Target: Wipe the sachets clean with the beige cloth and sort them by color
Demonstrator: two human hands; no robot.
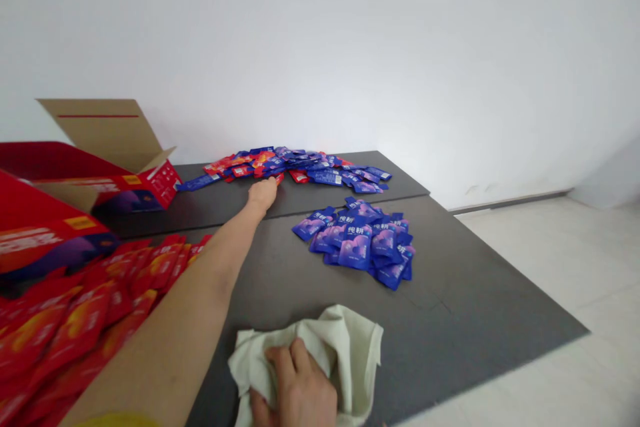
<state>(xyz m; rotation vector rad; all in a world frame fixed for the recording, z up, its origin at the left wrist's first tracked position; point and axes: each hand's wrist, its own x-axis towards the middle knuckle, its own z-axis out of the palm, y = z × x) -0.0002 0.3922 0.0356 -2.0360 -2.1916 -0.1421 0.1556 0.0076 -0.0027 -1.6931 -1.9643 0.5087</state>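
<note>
My left hand (263, 193) reaches far forward to the front edge of a mixed pile of red and blue pouches (300, 161). Its fingers are closed at a red pouch (279, 179), most of which the hand hides. Close to me, my right hand (303, 383) grips a crumpled pale cloth (353, 347) resting on the dark table (415, 327). Between the hands, to the right, lies a heap of blue-purple pouches (356, 243).
Many red pouches (75, 333) cover the left front, partly behind my forearm. Behind them stand red and blue printed cartons (160, 183) with raised flaps. A white wall (320, 47) borders the table's back; pale floor (540, 240) lies to the right.
</note>
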